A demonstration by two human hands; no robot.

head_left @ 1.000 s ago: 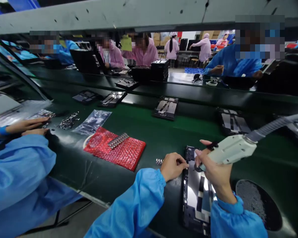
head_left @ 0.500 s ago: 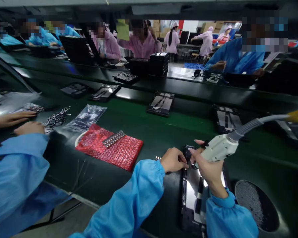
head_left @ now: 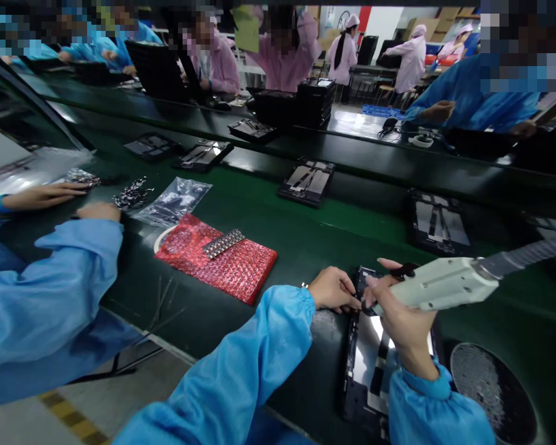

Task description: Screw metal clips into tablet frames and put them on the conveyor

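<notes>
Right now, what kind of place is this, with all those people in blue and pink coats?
Most likely an electronics factory's assembly line. Dark device frames lie spaced on a long green conveyor belt, the right hand grips an electric screwdriver over the nearest frame, and coated workers line both sides.

The tip of the pale grey electric screwdriver [head_left: 445, 283] is hidden behind the right hand [head_left: 401, 321], and its ribbed grey hose [head_left: 528, 256] runs off the right edge. That hand and its blue sleeve [head_left: 435, 408] cover part of the flat black device frame [head_left: 368, 364], which is cut off below. Whatever the left hand [head_left: 336, 289] pinches is too small to tell.
</notes>
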